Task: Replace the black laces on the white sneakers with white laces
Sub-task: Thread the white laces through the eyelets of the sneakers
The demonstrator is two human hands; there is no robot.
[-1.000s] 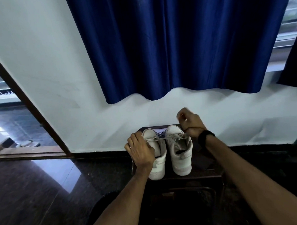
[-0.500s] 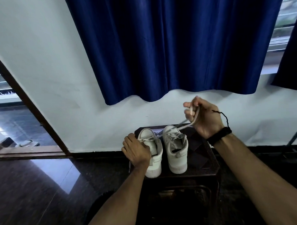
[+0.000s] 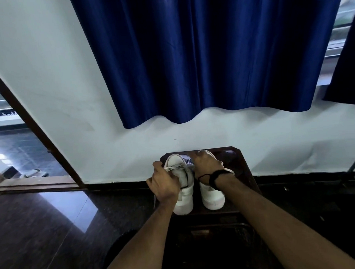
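two bare forearms reach forward from the bottom edge toward a small dark wooden stool with a tray-like top (image 3: pixel 246 172), which serves as the worktop and stands against the pale wall. on it sit the pair of white low-top sneakers (image 3: pixel 213 199), heels toward the person, toes toward the wall, side by side and nearly touching.

the left hand (image 3: pixel 164 185) lies over the near left side of the left sneaker (image 3: pixel 185 202), its fingers curled round a thin white lace (image 3: pixel 174 168) that runs across the shoe's front; a loose bit of lace hangs below the wrist at the stool's left edge. half a second ago this hand rested on the same shoe in much the same place.

the right hand (image 3: pixel 207 165), with a black band and a thin dark thread at the wrist, is down over the front of the right sneaker, knuckles up, fingers bent toward the gap between the two toes. half a second ago it was raised to the right of the stool, pulling a pale lace up and away; now it has dropped back onto the shoe. whether its fingers pinch a lace cannot be told, since the hand covers them.

behind the stool a deep blue pleated curtain (image 3: pixel 200 53) hangs on the wall; a brown door frame (image 3: pixel 31 127) slants far left of it.
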